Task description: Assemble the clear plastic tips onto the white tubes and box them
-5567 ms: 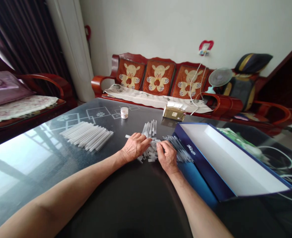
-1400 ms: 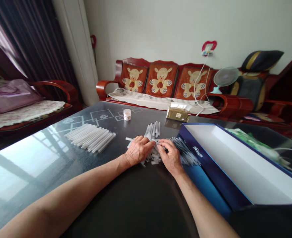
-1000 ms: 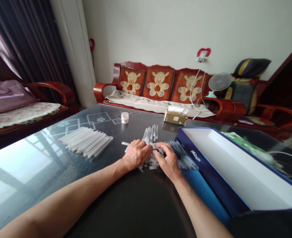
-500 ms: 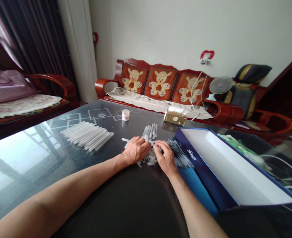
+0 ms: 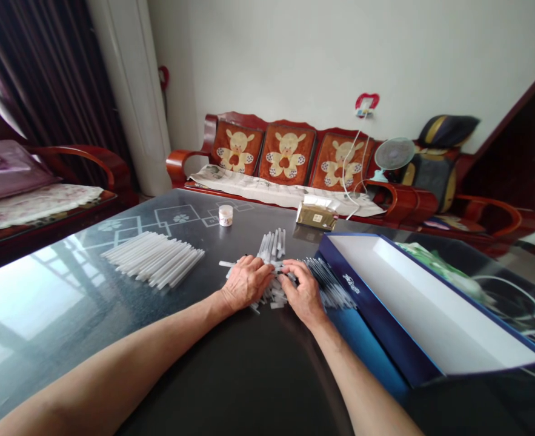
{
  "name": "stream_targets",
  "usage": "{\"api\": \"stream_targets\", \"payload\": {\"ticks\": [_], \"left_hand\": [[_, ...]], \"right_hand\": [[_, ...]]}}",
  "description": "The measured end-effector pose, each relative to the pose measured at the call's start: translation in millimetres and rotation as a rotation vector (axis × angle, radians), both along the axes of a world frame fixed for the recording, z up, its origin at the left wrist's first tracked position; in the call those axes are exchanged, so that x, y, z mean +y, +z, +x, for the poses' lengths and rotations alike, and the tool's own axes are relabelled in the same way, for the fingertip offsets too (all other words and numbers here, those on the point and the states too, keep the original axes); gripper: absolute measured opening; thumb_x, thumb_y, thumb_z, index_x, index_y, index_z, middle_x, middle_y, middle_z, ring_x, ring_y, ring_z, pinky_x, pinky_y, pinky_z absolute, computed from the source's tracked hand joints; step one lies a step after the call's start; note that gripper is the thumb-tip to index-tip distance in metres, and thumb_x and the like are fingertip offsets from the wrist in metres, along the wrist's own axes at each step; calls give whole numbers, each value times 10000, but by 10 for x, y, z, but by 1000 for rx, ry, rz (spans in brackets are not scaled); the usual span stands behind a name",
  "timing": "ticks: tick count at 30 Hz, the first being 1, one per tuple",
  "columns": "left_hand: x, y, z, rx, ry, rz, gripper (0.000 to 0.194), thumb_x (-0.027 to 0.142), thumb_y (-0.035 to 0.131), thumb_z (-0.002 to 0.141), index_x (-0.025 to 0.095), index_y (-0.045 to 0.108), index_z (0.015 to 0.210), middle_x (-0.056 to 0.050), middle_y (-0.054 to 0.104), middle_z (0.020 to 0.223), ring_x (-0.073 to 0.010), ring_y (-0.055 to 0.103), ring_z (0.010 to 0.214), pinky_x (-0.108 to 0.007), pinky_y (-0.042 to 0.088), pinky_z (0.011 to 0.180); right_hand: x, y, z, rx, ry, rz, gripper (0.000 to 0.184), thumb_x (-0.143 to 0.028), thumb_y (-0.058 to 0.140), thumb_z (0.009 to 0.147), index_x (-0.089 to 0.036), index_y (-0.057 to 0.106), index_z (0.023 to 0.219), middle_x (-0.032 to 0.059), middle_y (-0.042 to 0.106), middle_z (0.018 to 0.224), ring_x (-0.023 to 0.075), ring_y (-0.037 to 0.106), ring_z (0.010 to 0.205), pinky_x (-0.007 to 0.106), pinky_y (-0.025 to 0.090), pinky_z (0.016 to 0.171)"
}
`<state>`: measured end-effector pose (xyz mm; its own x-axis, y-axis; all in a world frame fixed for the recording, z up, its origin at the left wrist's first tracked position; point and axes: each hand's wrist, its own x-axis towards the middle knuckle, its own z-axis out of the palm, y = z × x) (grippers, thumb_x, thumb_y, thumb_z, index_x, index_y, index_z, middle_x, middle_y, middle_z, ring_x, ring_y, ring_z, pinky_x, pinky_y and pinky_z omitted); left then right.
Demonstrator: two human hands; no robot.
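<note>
The left hand [image 5: 245, 283] lies flat, fingers spread, on a loose heap of white plastic tubes [image 5: 272, 292]; the right hand [image 5: 304, 293] curls narrowly into it (any grip is hidden). One aligned batch [image 5: 151, 259] lies squared leftward on the glass tabletop [image 5: 44, 315]; the heap remains unsorted.

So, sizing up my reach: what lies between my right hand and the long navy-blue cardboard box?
The head view shows a fanned bunch of thin clear plastic tubes lying between the right hand and the navy-blue cardboard box.
</note>
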<state>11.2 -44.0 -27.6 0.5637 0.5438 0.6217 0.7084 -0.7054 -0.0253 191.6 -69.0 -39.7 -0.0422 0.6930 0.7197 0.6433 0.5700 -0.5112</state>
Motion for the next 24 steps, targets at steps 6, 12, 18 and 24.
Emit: {"api": "stream_targets", "payload": {"ticks": [6, 12, 18, 24], "left_hand": [[25, -11, -14, -15, 6, -17, 270, 315, 388, 944, 193, 621, 1000, -47, 575, 806, -182, 488, 745, -318, 385, 727], [26, -10, 7, -1, -4, -13, 285, 318, 379, 948, 192, 628, 1003, -47, 576, 804, -183, 484, 746, -318, 384, 725], [92, -5, 18, 40, -40, 27, 317, 356, 363, 957, 224, 628, 1070, -41, 574, 773, -180, 479, 730, -315, 365, 702], [254, 50, -57, 34, -24, 37, 340, 414, 376, 946, 244, 660, 1023, -37, 543, 711, -168, 477, 701, -311, 351, 700]], "right_hand": [[12, -6, -8, -38, -75, 47, 96, -183, 564, 787, -185, 603, 875, 96, 633, 1016, 220, 588, 1006, 391, 452, 928], [-12, 23, -33, -78, -34, 38, 135, -234, 551, 836, -199, 652, 919, 81, 644, 1017, 208, 590, 1001, 376, 455, 925], [1, -4, -16, -53, -36, 48, 137, -230, 525, 860, -202, 658, 876, 73, 652, 986, 191, 603, 966, 352, 469, 897], [34, 2, 25, -42, -113, 52, 137, -219, 481, 858, -186, 608, 820, 93, 644, 952, 200, 601, 943, 364, 474, 883]]}}
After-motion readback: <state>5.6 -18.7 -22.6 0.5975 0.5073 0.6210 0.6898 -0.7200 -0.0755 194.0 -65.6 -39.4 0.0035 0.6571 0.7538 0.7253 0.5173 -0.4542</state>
